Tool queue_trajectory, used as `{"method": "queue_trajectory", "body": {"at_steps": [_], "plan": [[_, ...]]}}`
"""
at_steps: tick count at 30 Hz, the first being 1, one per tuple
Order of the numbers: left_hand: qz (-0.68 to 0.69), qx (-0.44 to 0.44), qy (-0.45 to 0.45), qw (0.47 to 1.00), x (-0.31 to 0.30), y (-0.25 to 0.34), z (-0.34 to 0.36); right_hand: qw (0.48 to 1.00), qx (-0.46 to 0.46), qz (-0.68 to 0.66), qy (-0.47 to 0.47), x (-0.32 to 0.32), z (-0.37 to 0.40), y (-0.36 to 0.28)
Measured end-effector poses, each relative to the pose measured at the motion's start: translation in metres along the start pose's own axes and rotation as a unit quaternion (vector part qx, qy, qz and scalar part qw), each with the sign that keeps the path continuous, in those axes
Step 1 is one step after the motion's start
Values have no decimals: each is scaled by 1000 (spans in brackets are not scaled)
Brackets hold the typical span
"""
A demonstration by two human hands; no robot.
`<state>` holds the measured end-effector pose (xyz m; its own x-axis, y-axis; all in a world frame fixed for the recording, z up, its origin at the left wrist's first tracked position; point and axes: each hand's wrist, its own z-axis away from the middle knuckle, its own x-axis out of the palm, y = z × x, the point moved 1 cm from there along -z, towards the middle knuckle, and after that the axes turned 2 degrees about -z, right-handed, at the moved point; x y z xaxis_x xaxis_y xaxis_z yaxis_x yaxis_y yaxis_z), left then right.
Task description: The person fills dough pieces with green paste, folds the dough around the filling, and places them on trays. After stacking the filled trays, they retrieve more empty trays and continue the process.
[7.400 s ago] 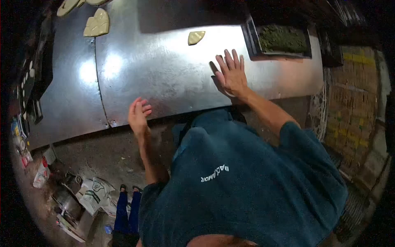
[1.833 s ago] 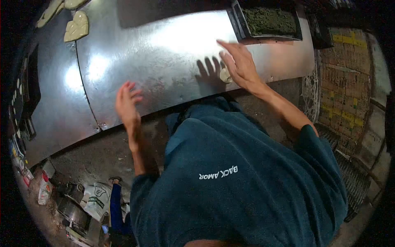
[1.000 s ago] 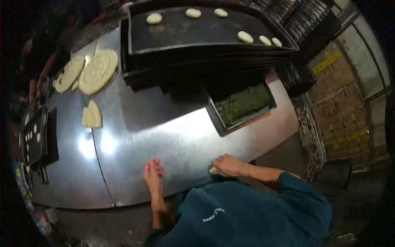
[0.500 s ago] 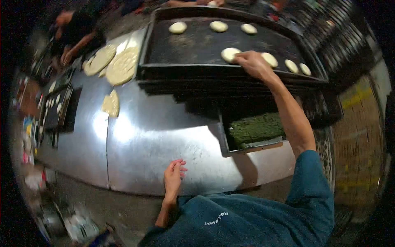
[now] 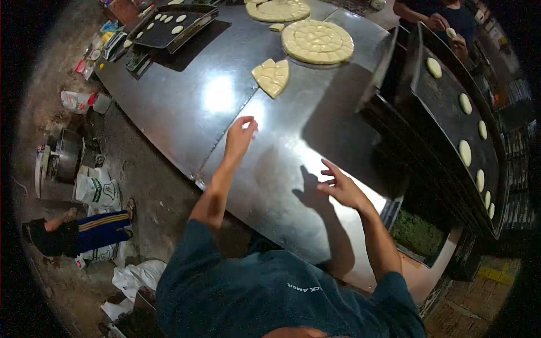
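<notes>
My left hand (image 5: 240, 137) hovers over the metal table, fingers loosely bent and apart, holding nothing. Nearest to it is a wedge of dough (image 5: 271, 78) cut into pieces, lying just beyond the fingertips. My right hand (image 5: 344, 188) is empty too, its fingers spread above the tabletop between my left hand and the stacked trays. Farther back lies a big round of dough (image 5: 317, 42) scored into many pieces. On the right, the top black baking tray (image 5: 451, 132) carries several flattened dough discs (image 5: 464, 152).
A pan with a green filling (image 5: 417, 234) stands by the table's right edge. Another tray of dough pieces (image 5: 169, 31) is at the far left. Across the stack, a co-worker's hands (image 5: 448, 28) hold a dough piece. Another person (image 5: 79, 228) is at left, near white sacks (image 5: 98, 188).
My right hand has let go of a dough disc on the tray and come back over the table. My left hand has reached forward toward the dough wedge. The view has swung left.
</notes>
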<state>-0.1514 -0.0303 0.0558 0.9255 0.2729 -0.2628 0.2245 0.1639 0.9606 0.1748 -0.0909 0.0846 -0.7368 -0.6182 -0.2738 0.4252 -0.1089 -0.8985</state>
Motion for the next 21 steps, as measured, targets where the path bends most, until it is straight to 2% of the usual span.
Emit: {"method": "queue_trajectory", "body": {"at_steps": [1,5,7,9,11,13,14,15,16,19,21], "plan": [[-57,59,16,997,-6,-16,-50,998,13,-65,5,1,-31,-2],[-244,136,32,960,2,-5,-194,962,93,-240,92,-9,-162,-49],[-288,131,2,949,9,-12,-248,963,75,-212,151,-29,-244,-50],[-269,126,-9,955,19,-15,-281,953,59,-225,195,-41,-301,-63],[-242,123,-11,962,33,-19,-305,946,75,-213,230,-41,-340,-82],[-226,207,-12,952,46,-24,-319,939,91,-200,264,-45,-374,-87],[-223,202,-12,954,49,-23,-327,968,105,-127,190,-50,-392,-83],[-259,178,-75,947,55,-24,-333,985,120,-56,114,-50,-404,-73],[-292,153,-140,934,58,-24,-334,987,67,-46,139,-46,-410,-66],[-240,179,-166,940,47,-14,-310,977,65,-80,188,-41,-398,-63],[-204,217,-153,942,34,-3,-292,980,-16,-90,175,-37,-377,-60]]}}
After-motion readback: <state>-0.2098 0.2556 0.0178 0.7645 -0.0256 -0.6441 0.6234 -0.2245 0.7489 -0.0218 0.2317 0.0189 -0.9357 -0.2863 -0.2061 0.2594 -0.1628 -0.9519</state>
